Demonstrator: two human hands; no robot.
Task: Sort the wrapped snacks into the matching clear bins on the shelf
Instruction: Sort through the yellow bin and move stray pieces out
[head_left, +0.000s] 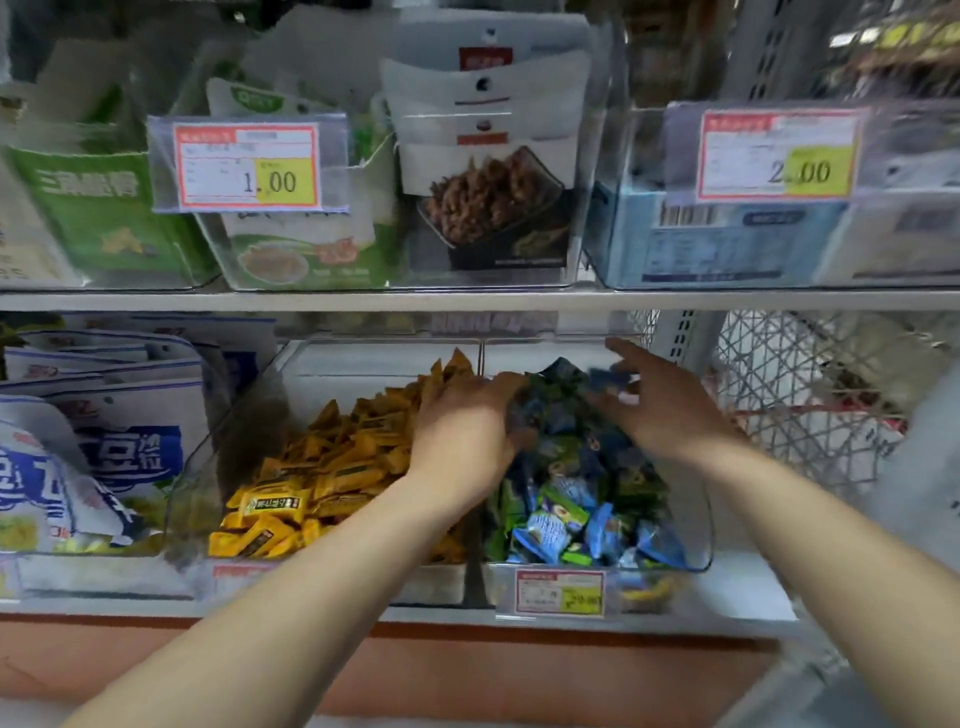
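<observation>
currently, on the lower shelf (748, 590), the left bin (200, 478) holds yellow snacks (332, 467), the right bin (700, 499) blue snacks (582, 499); left hand (462, 431) digs into the blue heap, grasp cannot be told; right hand (665, 410) rests spread, released, on it; risk: heaped wrappers spilling over the divider (480, 358).

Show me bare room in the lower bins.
Bare floor shows behind the yellow snacks, toward the back-left corner. A thin strip lies behind the blue-green snacks. Both fronts are heaped; left hand and right hand crowd the right pile.
</observation>
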